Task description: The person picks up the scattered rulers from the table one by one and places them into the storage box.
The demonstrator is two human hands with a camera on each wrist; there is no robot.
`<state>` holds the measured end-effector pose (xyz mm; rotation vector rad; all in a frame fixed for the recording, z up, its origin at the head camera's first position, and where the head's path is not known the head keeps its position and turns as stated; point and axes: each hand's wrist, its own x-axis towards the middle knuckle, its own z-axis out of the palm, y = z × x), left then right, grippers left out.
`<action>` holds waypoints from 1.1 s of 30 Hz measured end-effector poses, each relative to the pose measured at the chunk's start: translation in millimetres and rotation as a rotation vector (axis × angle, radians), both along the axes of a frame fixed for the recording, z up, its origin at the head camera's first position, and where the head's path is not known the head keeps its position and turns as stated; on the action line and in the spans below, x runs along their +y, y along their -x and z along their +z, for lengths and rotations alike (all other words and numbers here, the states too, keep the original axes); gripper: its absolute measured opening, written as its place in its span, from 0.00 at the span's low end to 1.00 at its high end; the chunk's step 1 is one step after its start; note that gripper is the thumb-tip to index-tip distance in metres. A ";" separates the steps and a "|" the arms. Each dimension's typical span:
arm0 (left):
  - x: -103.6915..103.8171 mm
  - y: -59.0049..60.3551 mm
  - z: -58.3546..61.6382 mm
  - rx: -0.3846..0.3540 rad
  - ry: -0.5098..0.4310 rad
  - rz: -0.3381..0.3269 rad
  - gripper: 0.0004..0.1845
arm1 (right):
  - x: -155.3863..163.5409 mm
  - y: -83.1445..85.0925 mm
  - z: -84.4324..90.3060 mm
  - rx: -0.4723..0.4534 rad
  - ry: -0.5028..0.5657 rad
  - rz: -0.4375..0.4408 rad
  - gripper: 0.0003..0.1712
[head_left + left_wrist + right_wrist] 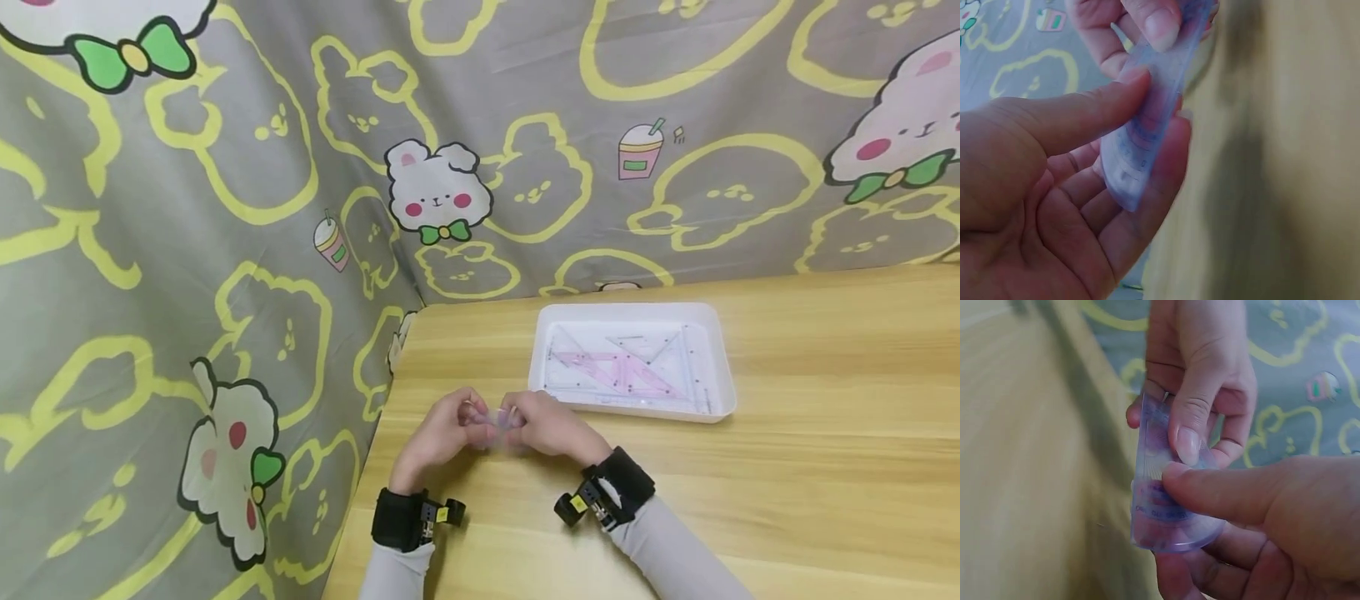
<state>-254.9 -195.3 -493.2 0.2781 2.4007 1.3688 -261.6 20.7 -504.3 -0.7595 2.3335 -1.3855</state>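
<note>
From the head camera, the left hand [438, 433] and the right hand [546, 425] meet over the wooden table [787, 500], fingers curled in towards each other, pinching a small clear plastic protractor [497, 423] between them. The protractor sits at the centre of the two hands, barely showing as a pale violet sliver. At about two o'clock from the hands, near them, lies a white tray [716, 333] holding clear and pink rulers and set squares [618, 371]. A grey cloth printed with yellow bears [225, 208] hangs behind and along the left edge of the table.

In the left wrist view, the left hand [1054, 206] grips the protractor [1141, 144] with the thumb pressed on its near face and the fingers behind it. The piece is translucent, blue-violet, with faint printed marks, tilted towards one o'clock. The right hand [1129, 31] pinches its top end at twelve o'clock.

In the right wrist view, the right hand [1260, 531] clamps thumb against fingers on the protractor [1166, 512], whose rounded edge points to five o'clock. The left hand [1200, 381] pinches its upper part from twelve o'clock.
</note>
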 end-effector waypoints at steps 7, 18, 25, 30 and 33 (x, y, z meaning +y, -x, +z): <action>11.3 12.0 11.5 0.065 -0.048 -0.003 0.12 | 9.5 2.8 5.0 -0.068 0.066 -0.093 0.13; 63.1 34.2 35.3 0.203 -0.173 0.014 0.11 | 45.9 3.9 21.5 -0.019 0.180 -0.272 0.22; 91.8 42.0 38.6 0.302 -0.036 -0.002 0.12 | 78.3 2.7 20.0 -0.015 0.143 -0.496 0.15; 100.3 40.9 37.3 0.378 0.101 0.028 0.12 | 85.4 0.8 14.7 -0.020 0.122 -0.595 0.14; 106.0 42.4 33.7 0.413 0.140 0.007 0.12 | 89.5 -0.9 15.0 -0.024 0.119 -0.648 0.14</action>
